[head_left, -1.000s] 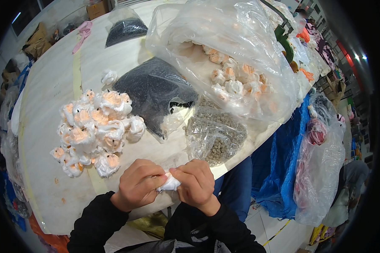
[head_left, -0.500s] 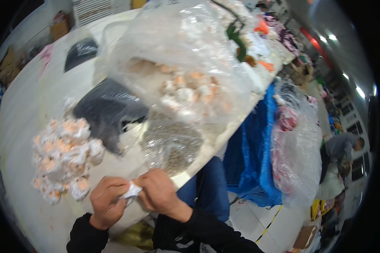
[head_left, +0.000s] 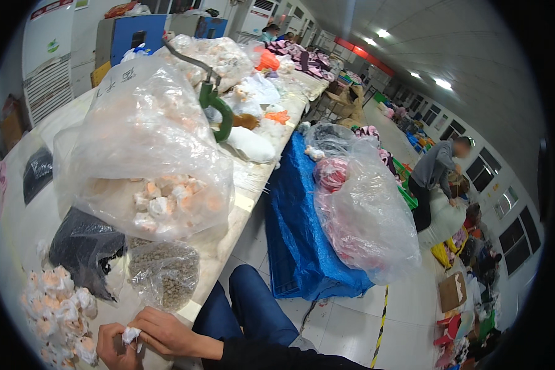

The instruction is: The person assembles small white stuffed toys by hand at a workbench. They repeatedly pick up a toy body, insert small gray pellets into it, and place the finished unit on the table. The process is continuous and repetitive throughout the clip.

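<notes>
Low in the view, my left hand (head_left: 115, 346) and my right hand (head_left: 164, 333) meet at the table's near edge. Both are closed on a small white fabric piece (head_left: 131, 335), pinched between the fingertips; its lower part is hidden by the fingers. Left of my hands lies a pile of white and peach fabric pieces (head_left: 58, 308). Just beyond my right hand is a clear plastic bag of greyish-beige granules (head_left: 161, 271). A black plastic bag (head_left: 83, 243) with a torn edge lies beside it.
A large clear bag (head_left: 148, 148) holding more white and peach pieces covers the table's middle. Behind it stands a green metal clamp-like tool (head_left: 214, 111). To the right are a blue tarp-lined container (head_left: 296, 228) and a filled clear bag (head_left: 370, 216). A person (head_left: 436, 176) bends over farther right.
The view has swung up and to the right, so the table and my hands sit lower and farther left. Both hands still grip the white fabric piece.
</notes>
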A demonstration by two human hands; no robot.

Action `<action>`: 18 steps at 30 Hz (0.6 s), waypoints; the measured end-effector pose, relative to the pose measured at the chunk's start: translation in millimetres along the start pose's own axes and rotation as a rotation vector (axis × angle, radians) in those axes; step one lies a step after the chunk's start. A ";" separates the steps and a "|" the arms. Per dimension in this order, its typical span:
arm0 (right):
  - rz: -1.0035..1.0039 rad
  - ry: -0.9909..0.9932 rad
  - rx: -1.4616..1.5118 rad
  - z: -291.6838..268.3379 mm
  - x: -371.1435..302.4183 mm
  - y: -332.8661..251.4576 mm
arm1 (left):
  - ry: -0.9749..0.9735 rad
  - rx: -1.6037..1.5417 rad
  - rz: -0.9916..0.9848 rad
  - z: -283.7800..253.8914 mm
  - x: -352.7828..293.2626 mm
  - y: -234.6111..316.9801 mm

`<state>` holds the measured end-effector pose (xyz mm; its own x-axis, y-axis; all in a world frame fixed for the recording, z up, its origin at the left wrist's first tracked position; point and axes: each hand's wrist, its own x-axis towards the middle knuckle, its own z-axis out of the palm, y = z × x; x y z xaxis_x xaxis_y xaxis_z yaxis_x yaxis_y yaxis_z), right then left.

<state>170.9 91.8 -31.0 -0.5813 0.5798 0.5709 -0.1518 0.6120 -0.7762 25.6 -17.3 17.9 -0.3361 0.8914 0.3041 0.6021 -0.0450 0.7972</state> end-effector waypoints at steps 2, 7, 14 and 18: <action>-0.038 -0.014 -0.037 0.8 -2.1 3.6 | 0.000 0.115 0.137 -0.3 1.8 -5.2; -0.008 -0.018 -0.024 1.9 -2.7 2.1 | -0.003 0.142 0.175 -0.7 3.7 -6.6; 0.011 -0.055 0.005 1.9 0.2 -1.1 | 0.017 -0.005 0.001 1.4 -1.5 -12.2; 0.030 -0.039 -0.084 7.6 -2.9 2.9 | 0.000 0.081 0.047 -0.5 1.4 -2.3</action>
<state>166.1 87.8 -36.9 -0.6153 0.5784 0.5356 -0.0676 0.6383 -0.7668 23.4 -16.1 16.8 -0.3059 0.8891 0.3405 0.6737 -0.0506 0.7373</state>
